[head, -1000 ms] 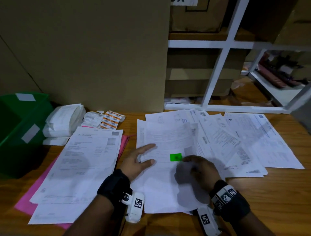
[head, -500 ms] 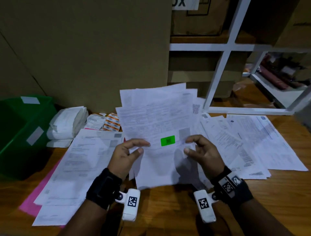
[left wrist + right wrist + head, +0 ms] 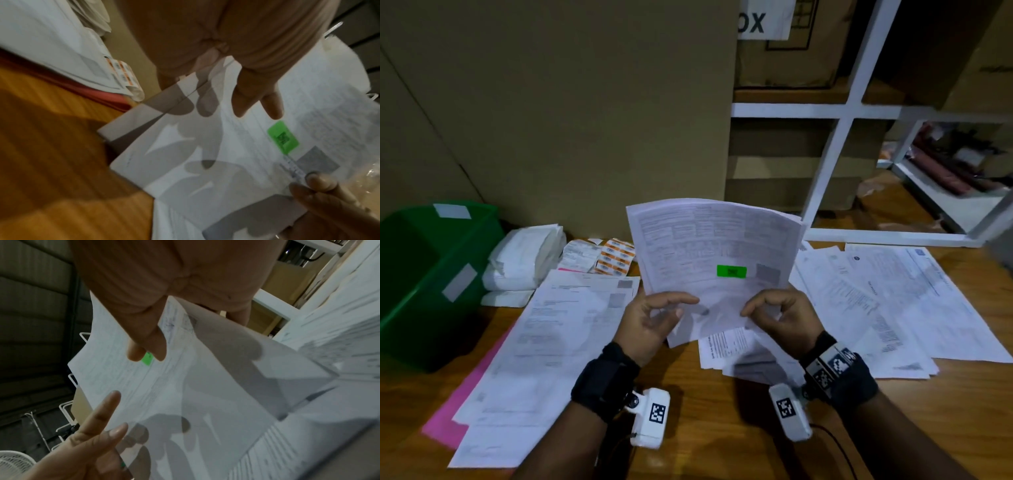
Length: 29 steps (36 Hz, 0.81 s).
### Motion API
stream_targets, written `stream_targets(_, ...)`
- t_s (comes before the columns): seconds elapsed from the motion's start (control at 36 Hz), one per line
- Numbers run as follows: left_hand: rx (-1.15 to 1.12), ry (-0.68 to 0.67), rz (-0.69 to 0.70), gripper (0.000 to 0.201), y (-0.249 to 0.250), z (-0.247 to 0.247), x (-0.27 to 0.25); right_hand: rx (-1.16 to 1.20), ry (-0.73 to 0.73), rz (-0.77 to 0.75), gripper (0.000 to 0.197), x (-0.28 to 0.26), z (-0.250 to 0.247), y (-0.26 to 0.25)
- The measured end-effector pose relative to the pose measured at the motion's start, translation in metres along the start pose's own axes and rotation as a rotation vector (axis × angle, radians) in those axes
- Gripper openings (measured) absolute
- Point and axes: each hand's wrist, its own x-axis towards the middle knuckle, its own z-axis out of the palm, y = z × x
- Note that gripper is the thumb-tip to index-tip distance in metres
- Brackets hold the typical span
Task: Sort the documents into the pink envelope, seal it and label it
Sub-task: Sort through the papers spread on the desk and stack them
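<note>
Cardboard-backed wooden desk (image 3: 705,411): both hands, left hand (image 3: 650,322) and right hand (image 3: 780,322), pinch a raised sheaf of documents (image 3: 709,246); pink envelope (image 3: 445,428) lies left under papers (image 3: 544,342)

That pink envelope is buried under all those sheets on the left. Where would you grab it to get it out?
Probably by its bare near-left corner, coming in from the left. The pink envelope lies flat on the table with a pile of papers covering most of it; only that left edge strip shows. Lifting the pile off first would likely be easier.
</note>
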Motion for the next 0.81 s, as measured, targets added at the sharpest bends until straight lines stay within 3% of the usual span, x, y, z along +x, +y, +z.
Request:
stream_targets(0.17, 0.112, -0.007, 0.018, 0.052, -0.001, 0.001, 0.001, -0.022, -0.023, -0.008, 0.020, 0.004, 0.010, -0.001)
stream_targets(0.31, 0.188, 0.108, 0.046, 0.041, 0.013, -0.021, -0.003, -0.079, -0.021, -0.107, 0.021, 0.017, 0.024, -0.019)
stream_targets(0.42, 0.253, 0.233, 0.045, 0.032, 0.013, -0.064, -0.019, -0.067, -0.074, -0.069, 0.023, 0.021, 0.050, -0.017)
stream_targets(0.58, 0.466, 0.306, -0.147, 0.032, 0.000, -0.133, -0.053, -0.042, -0.274, 0.060, 0.021, 0.023, 0.121, -0.010)
stream_targets(0.67, 0.620, 0.329, -0.251, 0.041, -0.006, -0.153, -0.065, -0.020, -0.389, 0.102, 0.023, 0.024, 0.156, -0.003)
stream_targets(0.81, 0.881, 0.311, -0.338, 0.036, -0.009, -0.176, -0.080, -0.045, -0.477, 0.167, 0.028, 0.021, 0.202, -0.001)
